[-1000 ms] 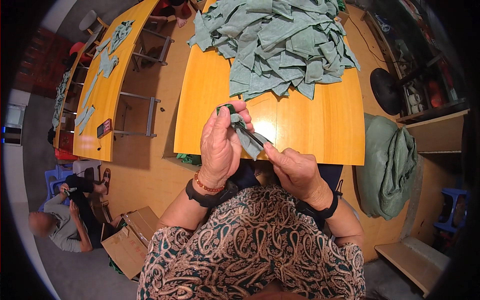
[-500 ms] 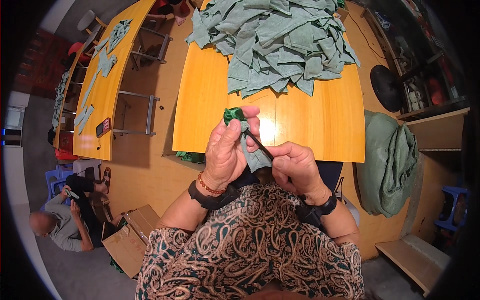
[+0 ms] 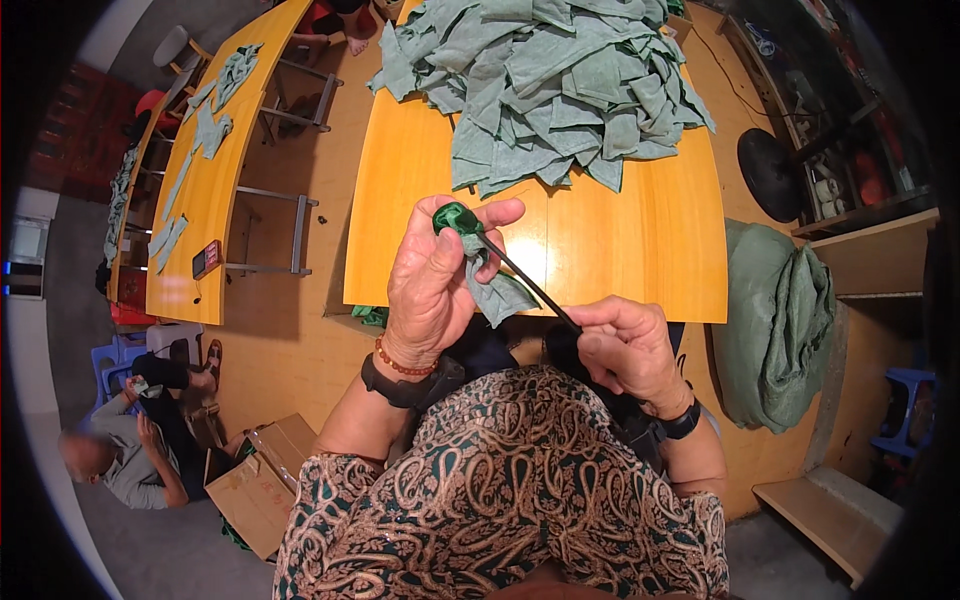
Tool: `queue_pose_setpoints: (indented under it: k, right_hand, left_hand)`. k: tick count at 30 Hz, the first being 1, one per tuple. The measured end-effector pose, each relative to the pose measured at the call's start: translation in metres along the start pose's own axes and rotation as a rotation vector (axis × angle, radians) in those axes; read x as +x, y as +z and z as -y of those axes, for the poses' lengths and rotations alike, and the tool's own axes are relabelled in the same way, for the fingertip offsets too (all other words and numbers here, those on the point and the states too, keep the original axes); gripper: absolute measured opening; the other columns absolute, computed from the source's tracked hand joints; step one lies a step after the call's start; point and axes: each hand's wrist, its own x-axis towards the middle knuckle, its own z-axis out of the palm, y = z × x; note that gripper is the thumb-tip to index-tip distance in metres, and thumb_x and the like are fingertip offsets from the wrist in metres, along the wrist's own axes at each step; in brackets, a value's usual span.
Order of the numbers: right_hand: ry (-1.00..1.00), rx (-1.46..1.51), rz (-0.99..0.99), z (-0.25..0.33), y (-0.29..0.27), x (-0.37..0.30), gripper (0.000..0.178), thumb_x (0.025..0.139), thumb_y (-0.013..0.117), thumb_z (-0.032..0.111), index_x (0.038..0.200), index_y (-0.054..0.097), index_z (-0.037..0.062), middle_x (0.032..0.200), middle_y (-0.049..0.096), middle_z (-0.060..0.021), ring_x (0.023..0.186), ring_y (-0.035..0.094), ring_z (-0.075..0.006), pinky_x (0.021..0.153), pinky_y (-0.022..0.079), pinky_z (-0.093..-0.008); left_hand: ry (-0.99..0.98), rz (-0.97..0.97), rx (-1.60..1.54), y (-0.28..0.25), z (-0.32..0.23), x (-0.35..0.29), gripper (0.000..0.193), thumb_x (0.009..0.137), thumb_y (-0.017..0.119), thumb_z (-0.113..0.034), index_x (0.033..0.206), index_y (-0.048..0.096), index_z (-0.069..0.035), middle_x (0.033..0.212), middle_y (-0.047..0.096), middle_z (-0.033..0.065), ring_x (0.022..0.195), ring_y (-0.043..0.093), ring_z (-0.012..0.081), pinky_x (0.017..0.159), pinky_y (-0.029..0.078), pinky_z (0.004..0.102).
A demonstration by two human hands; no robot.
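My left hand (image 3: 430,280) is closed around a fabric piece, with its shiny dark green bunched end (image 3: 457,217) showing above the thumb. A pale grey-green flap of the cloth (image 3: 502,295) hangs out below the fingers. A thin black rod (image 3: 530,278) runs from the bunched cloth down to my right hand (image 3: 630,350), which pinches its lower end between thumb and fingers. Whether the rod's upper tip sits inside the cloth is hidden. Both hands are over the near edge of the yellow table (image 3: 640,240).
A large heap of grey-green cloth pieces (image 3: 560,90) covers the table's far part. A big green sack (image 3: 775,330) stands on the right. At left are another table (image 3: 225,170), a cardboard box (image 3: 262,480) and a seated person (image 3: 140,450) handling a cloth piece.
My right hand has drawn away to the lower right, so more of the black rod shows. My left hand has shifted slightly left with the cloth.
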Motion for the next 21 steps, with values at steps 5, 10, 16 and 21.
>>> queue_pose_setpoints:
  k: [5, 10, 16, 21]
  right_hand:
    - [0.030, -0.094, 0.014, 0.004, 0.001, 0.002, 0.029, 0.094, 0.058, -0.002, 0.122, 0.063, 0.0000, 0.068, 0.060, 0.0032, 0.054, 0.048, -0.0010, 0.047, 0.038, -0.0181]
    - [0.027, -0.096, -0.014, -0.004, 0.000, 0.004, 0.028, 0.094, 0.059, -0.002, 0.121, 0.065, 0.0012, 0.069, 0.058, 0.0047, 0.055, 0.048, -0.0007, 0.049, 0.039, -0.0178]
    - [-0.005, -0.144, -0.044, -0.019, -0.001, 0.007, 0.029, 0.093, 0.060, -0.002, 0.120, 0.066, 0.0026, 0.070, 0.058, 0.0057, 0.057, 0.049, -0.0012, 0.051, 0.041, -0.0182]
    - [-0.233, -0.478, -0.083, -0.041, 0.012, 0.021, 0.029, 0.091, 0.061, -0.002, 0.119, 0.066, 0.0038, 0.072, 0.060, 0.0020, 0.061, 0.054, -0.0040, 0.055, 0.045, -0.0209]
  left_hand:
    - [0.016, 0.011, 0.033, -0.002, -0.003, 0.001, 0.022, 0.101, 0.054, -0.023, 0.116, 0.044, -0.009, 0.125, 0.057, 0.0281, 0.090, 0.057, 0.0140, 0.072, 0.045, 0.0237]
    - [0.040, -0.003, 0.059, -0.004, -0.002, 0.001, 0.023, 0.101, 0.055, -0.023, 0.115, 0.044, -0.009, 0.124, 0.058, 0.0268, 0.088, 0.056, 0.0129, 0.073, 0.045, 0.0227]
    - [0.111, -0.038, 0.134, 0.001, 0.004, -0.002, 0.023, 0.102, 0.053, -0.023, 0.116, 0.042, -0.010, 0.123, 0.058, 0.0259, 0.085, 0.053, 0.0118, 0.075, 0.045, 0.0232]
    - [0.103, -0.112, 0.051, 0.013, 0.034, -0.013, 0.020, 0.103, 0.049, -0.025, 0.116, 0.047, -0.009, 0.121, 0.060, 0.0238, 0.086, 0.055, 0.0147, 0.080, 0.045, 0.0262]
